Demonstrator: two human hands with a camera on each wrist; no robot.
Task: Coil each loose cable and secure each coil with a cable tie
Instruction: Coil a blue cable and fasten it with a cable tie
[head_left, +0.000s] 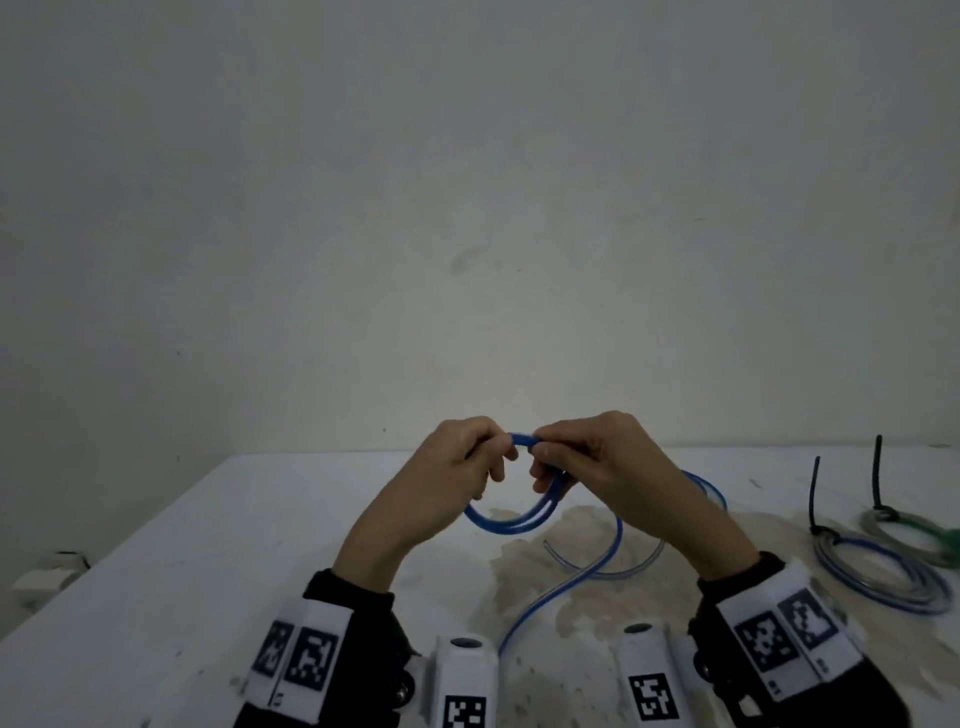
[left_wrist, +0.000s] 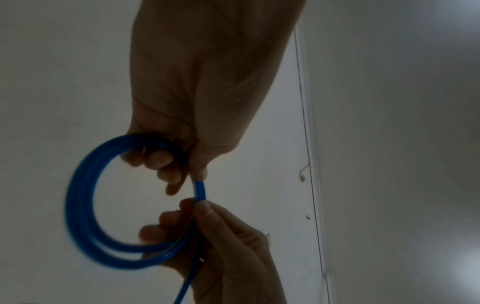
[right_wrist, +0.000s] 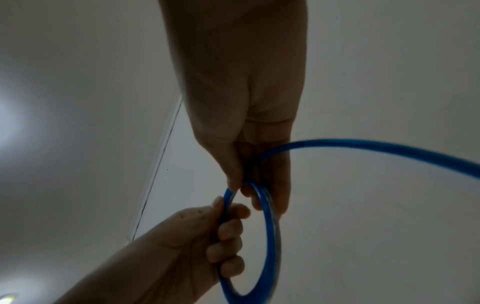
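No legible words, brands or numbers anywhere. Only black-and-white square coded markers (head_left: 310, 658) on the white wristbands (head_left: 327, 618) and on the white wrist-mounted camera housings (head_left: 464, 670) — patterns, not text. Tiny dark marks beside the band markers — too small and blurred to read. Nothing written in either wrist view.

Two hands (head_left: 524, 462), one loose blue cable (head_left: 561, 582), two tied coils (head_left: 878, 571), one table (head_left: 208, 545)

hands (head_left: 524, 467) mid-table, raised | loose cable (head_left: 566, 577) beneath, trailing near | tied coils (head_left: 883, 561) right (side by side)
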